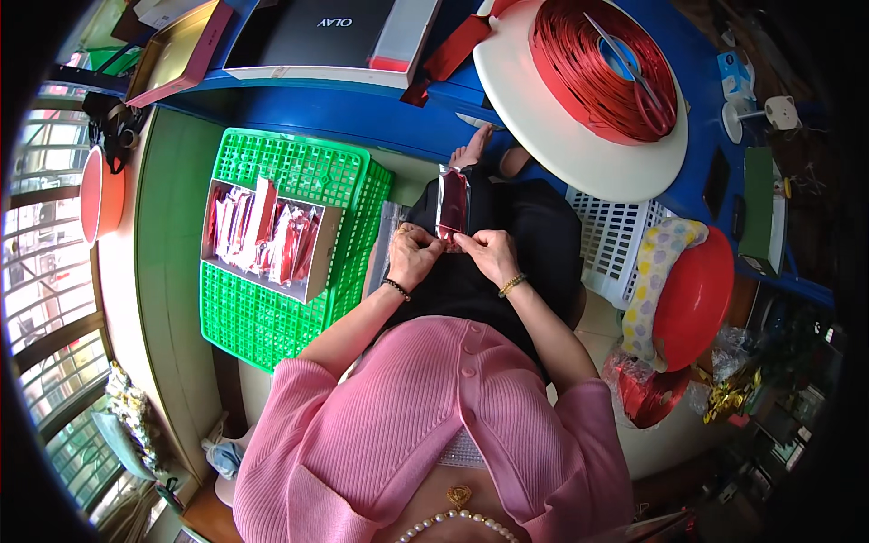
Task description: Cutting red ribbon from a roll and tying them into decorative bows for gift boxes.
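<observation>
Over my lap I hold a clear plastic packet [453, 201] with a flat dark red piece inside. Its near end sits between my two hands, and its far end points away from me. My left hand [414, 253] pinches the near left corner, fingers curled. On the near right corner, the thumb and fingers of my right hand [489, 254] are closed. Exactly how the fingertips grip the film is too small to tell. To my left, an open cardboard box [317, 255] holds several similar red packets in shiny film, on top of an upturned green plastic basket [262, 319].
Ahead on the blue table [362, 113], a large roll of red ribbon [579, 54] lies on a white round disc [543, 149], with scissors [647, 90] on top. A black box [317, 36] is at the far left. A white basket [606, 240] and red stool [697, 299] stand right.
</observation>
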`<state>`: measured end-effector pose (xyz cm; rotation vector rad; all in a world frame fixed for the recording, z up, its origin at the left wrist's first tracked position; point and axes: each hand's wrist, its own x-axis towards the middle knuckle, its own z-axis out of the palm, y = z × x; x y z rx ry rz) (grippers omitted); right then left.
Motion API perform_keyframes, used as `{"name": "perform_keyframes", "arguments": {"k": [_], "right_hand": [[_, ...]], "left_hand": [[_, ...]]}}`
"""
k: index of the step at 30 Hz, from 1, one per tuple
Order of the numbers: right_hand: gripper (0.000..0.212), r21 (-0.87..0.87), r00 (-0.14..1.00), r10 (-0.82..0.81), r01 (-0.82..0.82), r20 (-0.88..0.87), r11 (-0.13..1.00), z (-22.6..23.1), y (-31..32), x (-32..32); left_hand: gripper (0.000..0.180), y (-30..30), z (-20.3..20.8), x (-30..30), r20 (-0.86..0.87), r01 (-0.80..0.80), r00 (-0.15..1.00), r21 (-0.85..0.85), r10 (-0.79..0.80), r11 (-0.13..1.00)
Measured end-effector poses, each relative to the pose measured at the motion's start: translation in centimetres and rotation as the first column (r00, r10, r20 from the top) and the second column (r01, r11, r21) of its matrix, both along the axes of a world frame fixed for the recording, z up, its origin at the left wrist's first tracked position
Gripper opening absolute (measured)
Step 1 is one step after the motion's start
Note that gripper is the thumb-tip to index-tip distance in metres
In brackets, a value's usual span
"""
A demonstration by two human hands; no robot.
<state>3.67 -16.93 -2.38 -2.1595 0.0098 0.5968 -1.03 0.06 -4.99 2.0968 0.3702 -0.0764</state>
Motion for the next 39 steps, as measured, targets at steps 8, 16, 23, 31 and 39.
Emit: {"name": "perform_keyframes", "arguments": {"k": [8, 16, 23, 31, 39], "right_hand": [[0.041, -0.084, 0.987, 0.106, -0.097, 0.122, 0.992, 0.1, 0.8, 0.2], [0.031, 0.159, 0.984, -0.052, 0.079, -0.171, 0.984, -0.8, -2.3, -0.5], [0.017, 0.323, 0.996, -0.023, 0.05, -0.088, 0.945, 1.2, -2.8, 0.3], [0.013, 0.183, 0.998, 0.018, -0.028, 0.056, 0.983, 3.2, -4.0, 1.1], [0.014, 0.135, 0.996, 0.094, -0.092, -0.007, 0.987, 2.7, -4.1, 0.3]], "left_hand": [[0.04, 1.6, 2.3, 1.1, -0.235, -0.069, 0.971, -0.115, 0.041, 0.991], [0.013, 3.4, 6.5, 0.8, -0.047, -0.005, 0.999, -0.34, -0.012, 0.94], [0.01, 21.0, 8.1, -3.9, 0.495, -0.4, 0.863, 0.551, 0.098, 0.732], [0.025, 26.9, 1.3, -6.3, 0.081, -0.2, 0.974, 0.752, 0.212, 0.629], [0.061, 27.0, 1.0, -7.3, 0.057, -0.294, 0.93, 0.711, 0.364, 0.639]]}}
